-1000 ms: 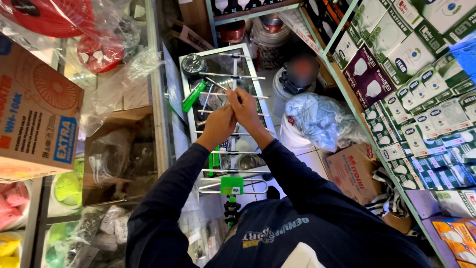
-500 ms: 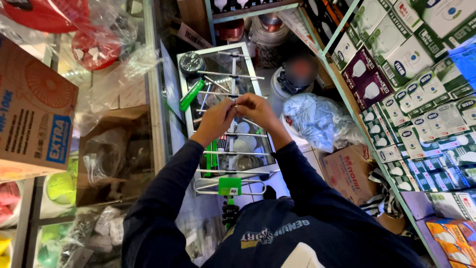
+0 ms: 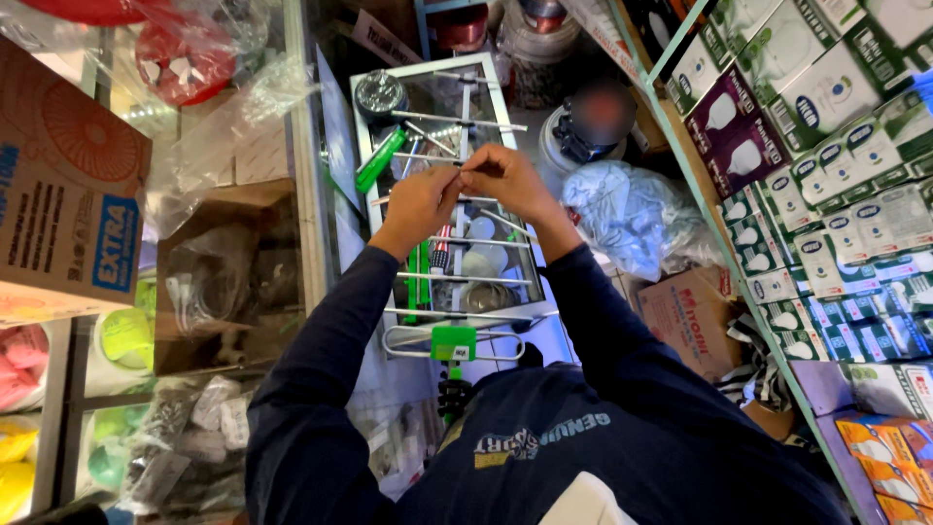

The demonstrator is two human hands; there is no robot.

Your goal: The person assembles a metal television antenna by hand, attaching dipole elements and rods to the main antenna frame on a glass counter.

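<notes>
We see a thin pale rod [image 3: 465, 163], slim and straight, pinched at its middle between our two hands. It lies roughly level above a glass counter top, near a green-handled screwdriver [image 3: 380, 160] that rests tilted on the glass, just to the left.

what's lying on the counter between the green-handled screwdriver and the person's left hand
In the head view, thin metal rods lie across the glass countertop between the green-handled screwdriver and the left hand. Nothing else sits in that stretch.
</notes>
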